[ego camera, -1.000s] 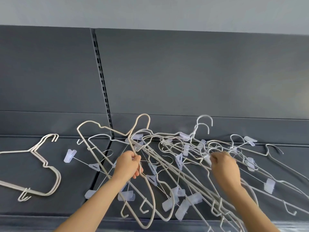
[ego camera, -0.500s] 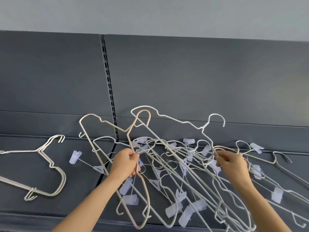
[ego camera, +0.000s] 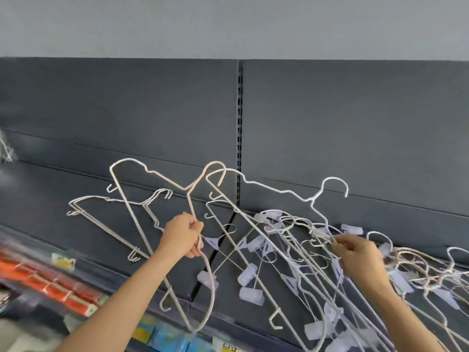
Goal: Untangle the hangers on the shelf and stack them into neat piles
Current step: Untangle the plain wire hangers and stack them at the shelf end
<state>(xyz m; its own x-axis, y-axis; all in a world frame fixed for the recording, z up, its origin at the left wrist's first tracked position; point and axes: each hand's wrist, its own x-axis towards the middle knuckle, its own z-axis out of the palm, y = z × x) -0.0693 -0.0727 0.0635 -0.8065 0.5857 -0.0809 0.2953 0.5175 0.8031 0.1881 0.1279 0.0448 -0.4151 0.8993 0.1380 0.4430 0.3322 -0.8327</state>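
Now two hands grip two hangers.

White wire hangers with pale translucent clips lie against a dark grey shelf; red packages and blue ones sit below.

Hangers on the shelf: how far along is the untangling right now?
Early stage. Done: a small stack of plain hangers lies apart on the left of the shelf. In hand: the left hand grips a cream hanger by its neck, and the right hand pinches wires in the tangle. Left: that whole tangle, clip hangers included, plus more hangers at the right edge.
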